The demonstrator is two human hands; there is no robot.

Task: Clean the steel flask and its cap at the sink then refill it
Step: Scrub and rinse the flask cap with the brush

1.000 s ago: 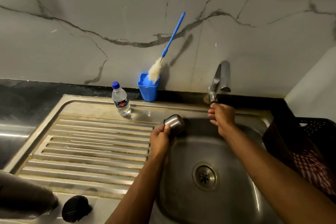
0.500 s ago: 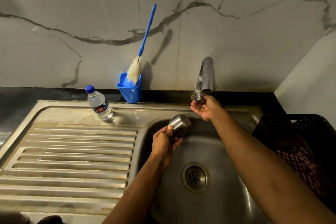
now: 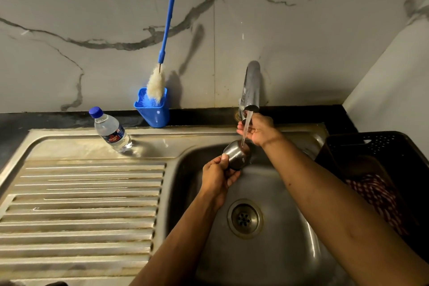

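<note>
**Dim kitchen, light from the near left**

The bottle brush (image 3: 162,53) throws a soft shadow rightward on the marble wall (image 3: 301,42). Glare streaks the drainboard (image 3: 81,204). The far-right crate (image 3: 383,153) sinks into darkness. Wide-angle bending curves the edges; focus is fairly sharp.

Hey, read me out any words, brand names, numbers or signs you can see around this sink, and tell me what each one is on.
Nothing here can be read for certain.
Plastic water bottle: its dark label carries lettering and a small red and white mark, too small and blurred to read.
Steel cap, tap, blue brush holder, black crate: no text visible.
</note>
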